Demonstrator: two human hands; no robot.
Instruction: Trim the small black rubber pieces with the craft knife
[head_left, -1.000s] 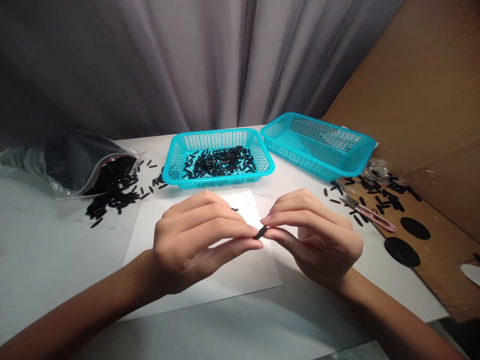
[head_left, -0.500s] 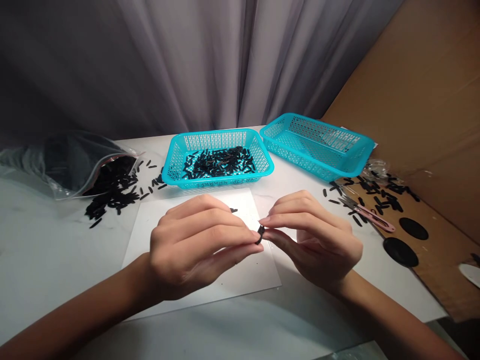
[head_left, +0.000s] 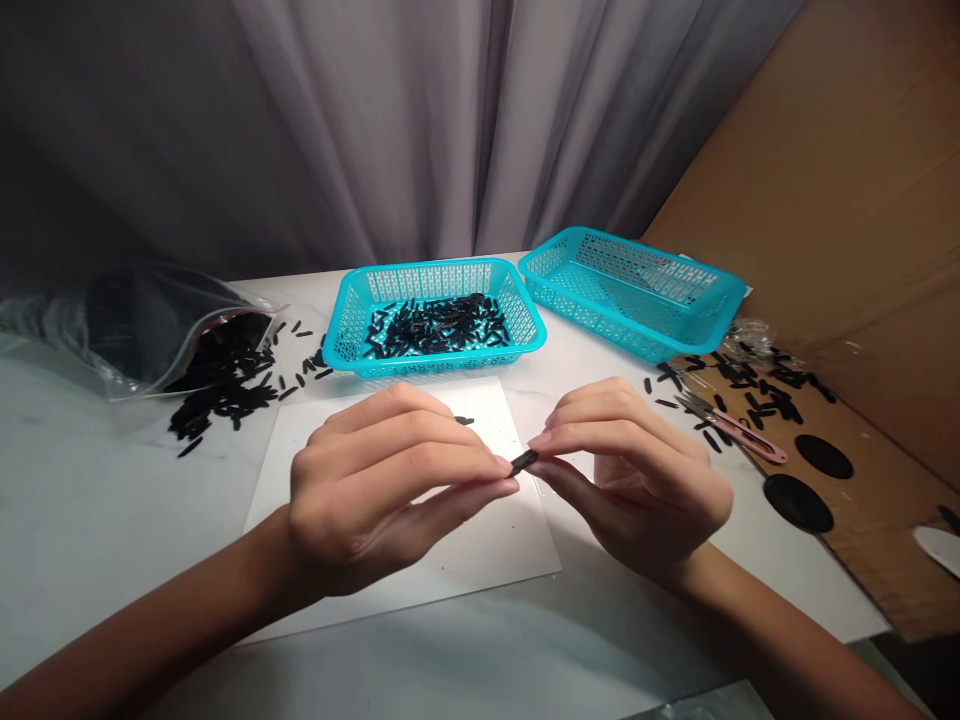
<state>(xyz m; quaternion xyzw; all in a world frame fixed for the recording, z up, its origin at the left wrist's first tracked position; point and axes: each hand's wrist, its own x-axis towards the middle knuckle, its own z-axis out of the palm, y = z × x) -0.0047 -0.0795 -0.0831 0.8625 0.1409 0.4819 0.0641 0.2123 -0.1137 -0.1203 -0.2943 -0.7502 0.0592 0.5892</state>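
Between my two hands is a small, elongated black piece (head_left: 523,462), pinched at both ends; I cannot make out its exact kind. My left hand (head_left: 397,480) grips its left end between thumb and fingertips. The right end sits in the pinch of my right hand (head_left: 637,475). Both hands hover over a white sheet (head_left: 480,570), partly hiding it. Another small black piece (head_left: 465,420) lies on the sheet behind my left fingers. Beyond the hands stands a blue perforated basket (head_left: 435,368) with many similar black pieces inside.
A second blue basket (head_left: 600,330) stands at the back right. Loose black pieces (head_left: 765,385), pink-handled thread snips (head_left: 742,435) and two black ovals (head_left: 799,503) lie to the right. At left, a clear plastic bag (head_left: 142,330) spills black pieces (head_left: 225,390) onto the table.
My hands have drawn slightly apart, and more of the black piece shows between the fingertips. It now lies at a flatter slant than before.
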